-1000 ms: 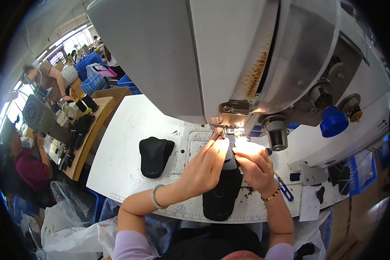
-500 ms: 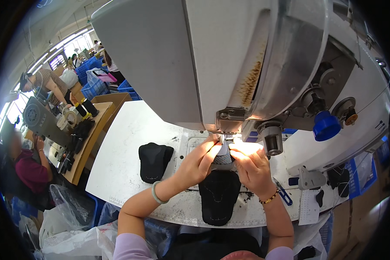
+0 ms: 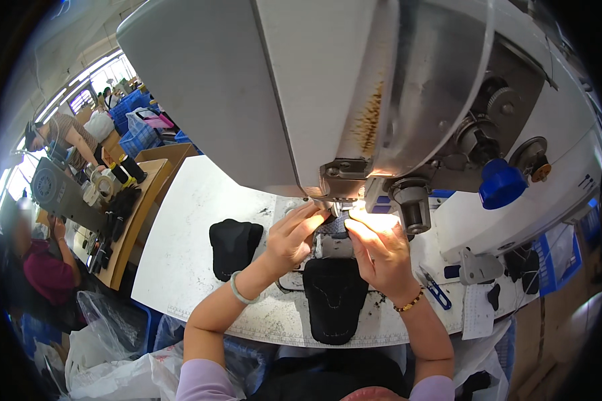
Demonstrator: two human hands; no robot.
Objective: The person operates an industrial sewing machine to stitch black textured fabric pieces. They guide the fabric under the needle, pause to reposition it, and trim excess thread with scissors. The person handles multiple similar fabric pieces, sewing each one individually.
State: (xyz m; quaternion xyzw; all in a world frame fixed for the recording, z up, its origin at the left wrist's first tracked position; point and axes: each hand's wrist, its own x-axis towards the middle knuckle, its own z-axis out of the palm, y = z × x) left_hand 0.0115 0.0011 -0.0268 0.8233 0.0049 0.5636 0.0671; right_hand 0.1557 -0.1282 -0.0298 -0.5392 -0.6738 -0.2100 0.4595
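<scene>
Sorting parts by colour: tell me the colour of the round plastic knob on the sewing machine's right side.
Blue: the round plastic knob, clearest in the head view.

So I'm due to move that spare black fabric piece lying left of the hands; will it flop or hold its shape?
The spare black fabric piece probably flops: it lies flat on the white table. Likely light, being thin. It shouldn't roll.
</scene>
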